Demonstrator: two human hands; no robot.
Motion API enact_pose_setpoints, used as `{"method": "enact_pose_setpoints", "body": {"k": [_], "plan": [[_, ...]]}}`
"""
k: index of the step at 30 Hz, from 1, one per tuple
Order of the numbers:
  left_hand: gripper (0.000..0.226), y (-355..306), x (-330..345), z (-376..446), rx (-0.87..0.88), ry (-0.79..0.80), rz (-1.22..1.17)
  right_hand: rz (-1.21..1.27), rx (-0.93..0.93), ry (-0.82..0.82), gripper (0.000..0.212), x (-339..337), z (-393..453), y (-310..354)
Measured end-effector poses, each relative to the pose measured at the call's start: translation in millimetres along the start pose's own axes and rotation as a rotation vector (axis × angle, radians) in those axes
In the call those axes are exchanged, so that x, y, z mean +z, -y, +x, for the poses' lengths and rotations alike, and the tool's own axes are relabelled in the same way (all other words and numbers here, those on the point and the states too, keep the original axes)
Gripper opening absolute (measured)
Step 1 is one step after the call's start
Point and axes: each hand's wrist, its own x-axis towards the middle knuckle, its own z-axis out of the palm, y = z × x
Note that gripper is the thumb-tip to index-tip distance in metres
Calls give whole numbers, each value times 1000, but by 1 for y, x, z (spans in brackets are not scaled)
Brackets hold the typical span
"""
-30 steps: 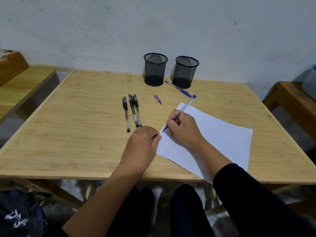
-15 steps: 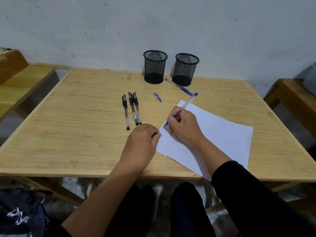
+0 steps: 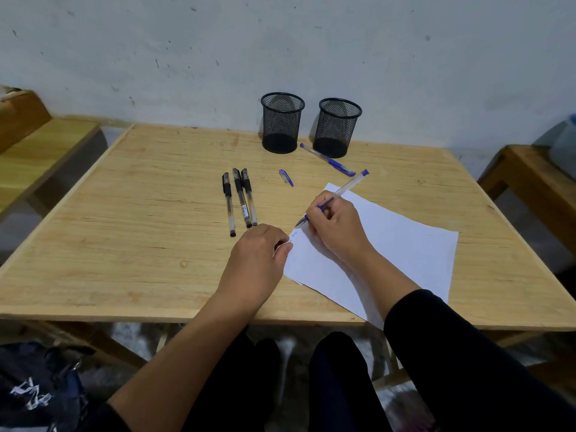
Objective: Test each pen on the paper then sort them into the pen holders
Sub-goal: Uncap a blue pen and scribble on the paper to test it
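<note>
While right hand grips blue pen, on paper

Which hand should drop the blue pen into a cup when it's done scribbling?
Probably the right hand: it already grips the blue pen, and the pen holders stand straight ahead. The left hand is pinning the paper.

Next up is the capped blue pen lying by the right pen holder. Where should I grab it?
Pinch the clear barrel of the capped blue pen at mid-length, coming from above. It lies flat and diagonal, its far end close to the right pen holder, so stay toward the nearer, capped half.
</note>
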Motion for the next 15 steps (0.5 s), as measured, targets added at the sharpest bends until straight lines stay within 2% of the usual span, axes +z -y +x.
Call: {"method": "enact_pose_setpoints", "body": {"k": [4,8,15], "plan": [[16,-4,-6,12,2,-10,-24,287,127,-131,12,-9,6,8],[20,-8,-9,57,16,-65,-10,308,203,-185,9,-19,21,14],[36,12,13,139,15,124,176,498,289,-155,18,-29,39,21]]}}
